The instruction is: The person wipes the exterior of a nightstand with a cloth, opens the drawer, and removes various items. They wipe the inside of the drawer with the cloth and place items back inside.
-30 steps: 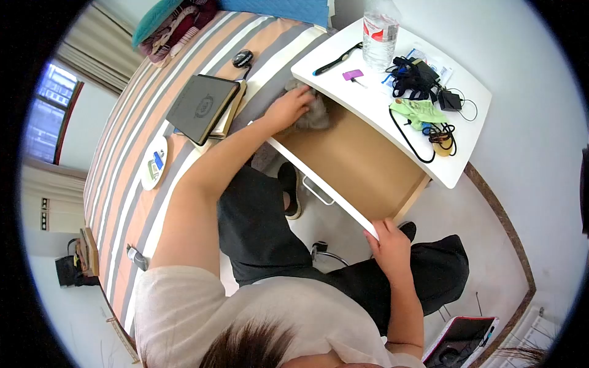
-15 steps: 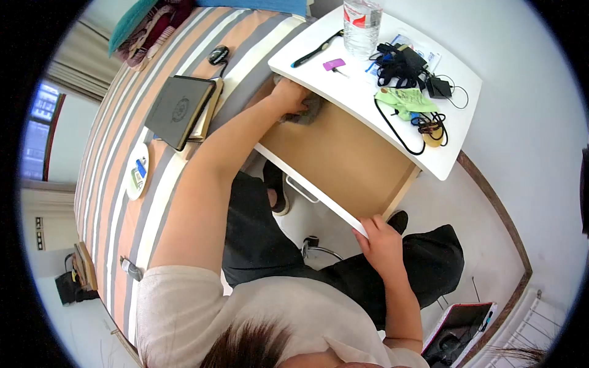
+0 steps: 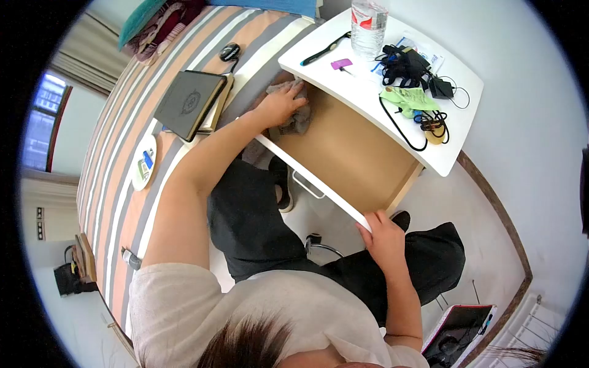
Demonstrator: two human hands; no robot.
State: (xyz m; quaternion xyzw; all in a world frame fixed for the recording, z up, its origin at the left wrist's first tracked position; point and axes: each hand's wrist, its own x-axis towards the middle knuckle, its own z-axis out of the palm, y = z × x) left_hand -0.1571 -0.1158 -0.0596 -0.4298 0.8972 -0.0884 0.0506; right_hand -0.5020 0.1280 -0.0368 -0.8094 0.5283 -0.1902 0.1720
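A white-fronted drawer [image 3: 319,181] with a pale brown bottom is pulled out from under a white tabletop [image 3: 343,92]. At its left end my left hand [image 3: 279,105] presses a crumpled grey cloth [image 3: 296,121], fingers bent over it; part of the cloth is hidden under the hand. My right hand [image 3: 385,238] grips the drawer front at the right end, the thumb on the near side and the fingers over the top edge.
On the tabletop are a bottle [image 3: 369,30], a dark slim tool [image 3: 325,49], a purple tag [image 3: 341,64], black cables [image 3: 405,66] and a green cloth item [image 3: 408,98]. Notebooks [image 3: 189,104], a mouse [image 3: 229,51] and a white dish [image 3: 145,162] lie on the striped bed.
My left hand has moved with the grey cloth toward the drawer's near left corner. My right hand keeps its hold on the drawer front. The view has shifted slightly.
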